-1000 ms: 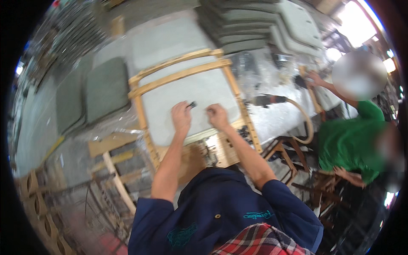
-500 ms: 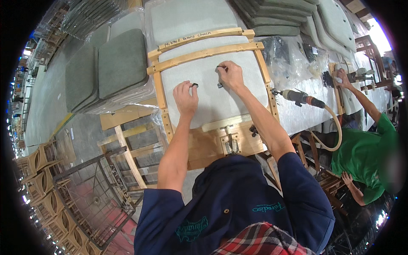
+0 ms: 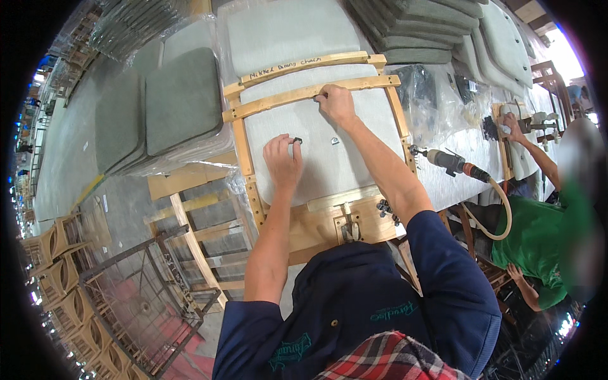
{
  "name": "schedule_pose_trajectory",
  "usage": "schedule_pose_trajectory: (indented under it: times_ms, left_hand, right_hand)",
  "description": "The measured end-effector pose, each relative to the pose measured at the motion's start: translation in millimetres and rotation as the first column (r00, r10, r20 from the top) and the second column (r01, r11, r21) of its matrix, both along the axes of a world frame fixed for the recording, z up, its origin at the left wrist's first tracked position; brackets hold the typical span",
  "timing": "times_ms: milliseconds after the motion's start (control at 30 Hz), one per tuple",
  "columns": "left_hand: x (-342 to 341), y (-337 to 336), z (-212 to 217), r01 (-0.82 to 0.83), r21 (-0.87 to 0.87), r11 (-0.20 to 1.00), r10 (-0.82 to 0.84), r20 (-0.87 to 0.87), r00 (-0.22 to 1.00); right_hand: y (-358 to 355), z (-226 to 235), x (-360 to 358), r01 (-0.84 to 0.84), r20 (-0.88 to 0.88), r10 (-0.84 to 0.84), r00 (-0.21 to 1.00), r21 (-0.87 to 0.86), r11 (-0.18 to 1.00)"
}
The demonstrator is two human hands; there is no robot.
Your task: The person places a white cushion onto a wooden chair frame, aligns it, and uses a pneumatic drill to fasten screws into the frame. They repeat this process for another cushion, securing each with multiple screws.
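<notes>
A pale grey seat cushion (image 3: 272, 123) lies flat inside a light wooden frame (image 3: 291, 99) with handwriting on its top bar. Between thumb and fingers of my left hand (image 3: 282, 161) is a small black piece (image 3: 297, 140), held just above the cushion's left middle. My right hand (image 3: 337, 106) is closed in a pinch at the frame's crossbar. A dark bit shows at its fingertips, too small to name. On the cushion between my hands lies a small black-and-silver piece (image 3: 335, 141).
Right of the frame lies a power drill (image 3: 446, 161) with a hose. Grey cushions (image 3: 180, 95) are stacked at left, more (image 3: 418, 31) at the back. A toggle clamp (image 3: 348, 228) stands at the near edge. A co-worker in green (image 3: 532, 234) works at the right.
My right hand has moved up to the frame's crossbar, uncovering the small piece on the cushion. My left hand still holds its black piece, slightly lower and further right in view.
</notes>
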State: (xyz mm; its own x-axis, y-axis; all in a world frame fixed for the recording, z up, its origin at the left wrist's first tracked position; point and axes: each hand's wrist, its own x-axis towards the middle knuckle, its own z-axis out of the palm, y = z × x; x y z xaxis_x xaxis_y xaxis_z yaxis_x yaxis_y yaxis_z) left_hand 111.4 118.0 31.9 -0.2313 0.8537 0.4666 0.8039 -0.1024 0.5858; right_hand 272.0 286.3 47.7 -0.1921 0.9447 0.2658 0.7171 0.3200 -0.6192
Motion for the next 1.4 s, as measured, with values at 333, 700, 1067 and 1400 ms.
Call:
schedule_pose_trajectory:
  times_ms: [333, 700, 1067, 1400]
  left_hand:
    - [-0.7, -0.6, -4.0, -0.028, -0.003, 1.000, 0.028, -0.034, 0.999]
    - [2.5, -0.2, -4.1, -0.008, -0.014, 1.000, 0.007, -0.073, 0.997]
    - [-0.1, -1.8, -2.8, -0.003, -0.021, 1.000, 0.001, -0.081, 0.997]
    - [2.2, -1.6, -0.7, -0.014, -0.020, 1.000, 0.012, -0.078, 0.997]
  right_hand:
    - [9.5, -3.8, -6.1, -0.069, 0.174, 0.058, 0.983, 0.058, 0.996]
    - [-1.4, -18.2, -8.6, -0.019, 0.042, 0.016, 0.999, 0.080, 0.997]
    - [-5.1, -5.4, -10.5, -0.088, 0.063, 0.081, 0.995, 0.104, 0.991]
    - [-5.8, -15.2, -13.5, -0.014, -0.043, 0.021, 0.999, 0.143, 0.990]
